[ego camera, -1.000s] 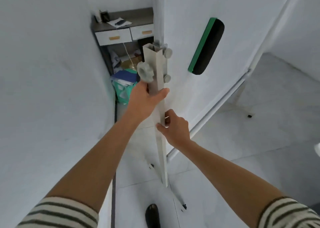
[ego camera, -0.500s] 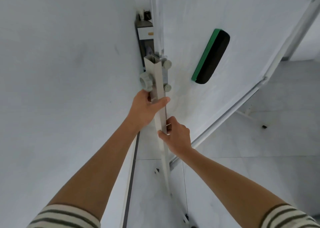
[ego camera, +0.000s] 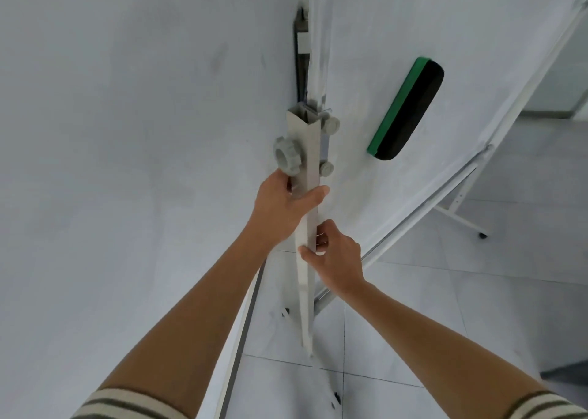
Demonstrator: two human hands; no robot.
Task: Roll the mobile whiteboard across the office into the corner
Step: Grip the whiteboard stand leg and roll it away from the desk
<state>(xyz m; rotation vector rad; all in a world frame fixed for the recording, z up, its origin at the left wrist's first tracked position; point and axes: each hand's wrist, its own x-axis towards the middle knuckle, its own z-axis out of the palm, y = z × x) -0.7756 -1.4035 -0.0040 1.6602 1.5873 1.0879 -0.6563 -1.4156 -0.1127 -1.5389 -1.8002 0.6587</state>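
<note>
The mobile whiteboard point(ego camera: 445, 30) fills the upper right, its white face turned toward me and its near edge close to the wall. Its grey upright stand post point(ego camera: 307, 164) runs down the middle, with a large grey knob point(ego camera: 287, 159) on its left side. My left hand point(ego camera: 281, 207) grips the post just below the knob. My right hand point(ego camera: 334, 254) holds the same post a little lower. A green and black eraser point(ego camera: 405, 108) clings to the board face. The near foot and a castor point(ego camera: 336, 396) show at the bottom.
A white wall point(ego camera: 127, 164) stands close on the left, nearly touching the board's edge. Only a thin slice of a cabinet point(ego camera: 302, 41) shows in the gap. The far stand leg with a castor point(ego camera: 483, 235) rests on grey floor tiles point(ego camera: 461, 307) at right.
The board has moved closer to the left wall; the gap has narrowed, so the cabinet and clutter behind it are nearly hidden. Both hands keep their grip on the post.
</note>
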